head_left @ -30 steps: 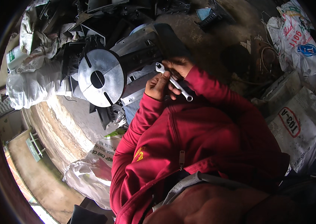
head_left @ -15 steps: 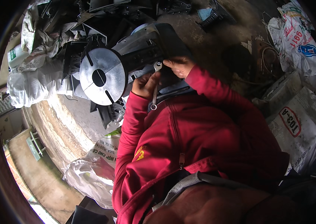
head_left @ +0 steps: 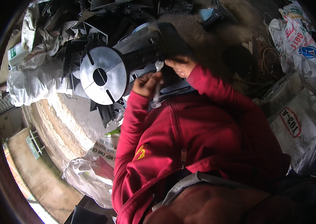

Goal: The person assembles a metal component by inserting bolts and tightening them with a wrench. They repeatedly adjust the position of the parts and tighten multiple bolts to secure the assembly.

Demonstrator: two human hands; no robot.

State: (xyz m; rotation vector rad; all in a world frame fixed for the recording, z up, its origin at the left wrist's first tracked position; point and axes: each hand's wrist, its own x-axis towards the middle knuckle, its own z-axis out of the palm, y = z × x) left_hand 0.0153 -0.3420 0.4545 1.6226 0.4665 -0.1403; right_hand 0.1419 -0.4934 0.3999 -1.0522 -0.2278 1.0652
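Observation:
A combination wrench [head_left: 157, 89] is gripped in my left hand [head_left: 145, 85], its fingers closed round the shank. The upper end of the wrench sits at a small fastener on the dark metal assembly [head_left: 139, 56], and its ring end points down toward my jacket, slightly blurred. Close beside the wrench head, my right hand [head_left: 182, 67] has its fingertips drawn together at the metal; what they pinch, if anything, is hidden. Left of both hands, a round silvery plate [head_left: 115, 76] with slots and a centre hole is part of, or rests against, this assembly.
Dark metal brackets [head_left: 98, 33] crowd the far side. White plastic bags [head_left: 35, 86] lie at the left, another plastic bag [head_left: 90, 177] at the near left. Printed sacks [head_left: 296, 127] stand at the right. A tool with a metal tip [head_left: 120, 115] lies below the plate.
The wrench's lower end has swung slightly and now looks blurred. My left hand has shifted a little with it; my right hand stays close to the wrench head.

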